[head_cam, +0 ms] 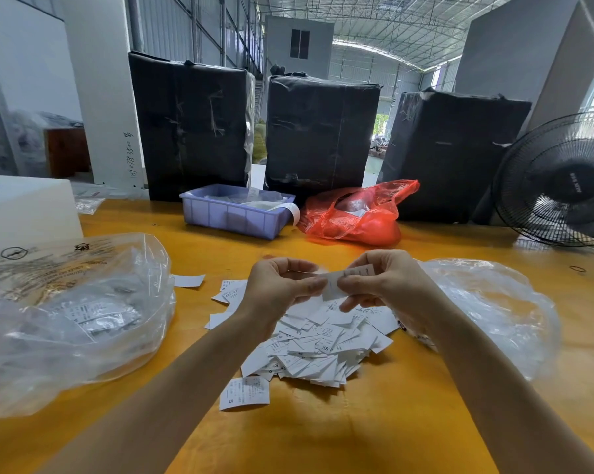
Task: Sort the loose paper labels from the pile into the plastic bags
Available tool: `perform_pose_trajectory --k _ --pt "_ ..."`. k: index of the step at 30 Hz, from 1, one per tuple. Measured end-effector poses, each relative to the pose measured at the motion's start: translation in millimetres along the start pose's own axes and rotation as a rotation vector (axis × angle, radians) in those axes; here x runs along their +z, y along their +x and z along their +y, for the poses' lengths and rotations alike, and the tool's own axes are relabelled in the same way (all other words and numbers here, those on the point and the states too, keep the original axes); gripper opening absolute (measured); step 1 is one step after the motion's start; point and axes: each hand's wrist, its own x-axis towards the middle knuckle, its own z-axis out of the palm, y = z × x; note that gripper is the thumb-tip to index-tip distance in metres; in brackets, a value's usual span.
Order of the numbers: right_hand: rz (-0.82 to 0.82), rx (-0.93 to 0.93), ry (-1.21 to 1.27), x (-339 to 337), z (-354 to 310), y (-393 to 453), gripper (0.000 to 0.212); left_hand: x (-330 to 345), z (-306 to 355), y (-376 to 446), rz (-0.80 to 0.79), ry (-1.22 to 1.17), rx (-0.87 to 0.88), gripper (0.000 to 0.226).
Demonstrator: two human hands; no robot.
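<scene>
Both hands raised over the pile (318, 340) mid-worktop, left hand (278, 285) and right hand (384, 282) each in a narrow grip pinching one label (333, 285), likely reading its size to choose the left bag (66, 316) or right bag (490, 313).

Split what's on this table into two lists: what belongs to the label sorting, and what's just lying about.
Belongs to the job:
- pile of labels
- label pinched by left hand and right hand
- clear bag on the left, labels inside
- clear bag on the right

Just lying about:
- purple tray
- red bag
- fan
- three black-wrapped bales
- rubber band
</scene>
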Motion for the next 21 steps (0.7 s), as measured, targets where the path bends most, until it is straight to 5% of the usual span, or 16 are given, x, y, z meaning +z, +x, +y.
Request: perform_pose_trajectory --k 11,21 --pt "-0.101 0.096 -0.115 17 3 2 0.029 5 -7 -2 0.022 0.008 -0.005 0.002" --pt "0.202 -0.144 -0.087 22 11 5 0.009 8 -2 -1 0.110 -0.290 -0.187 0.010"
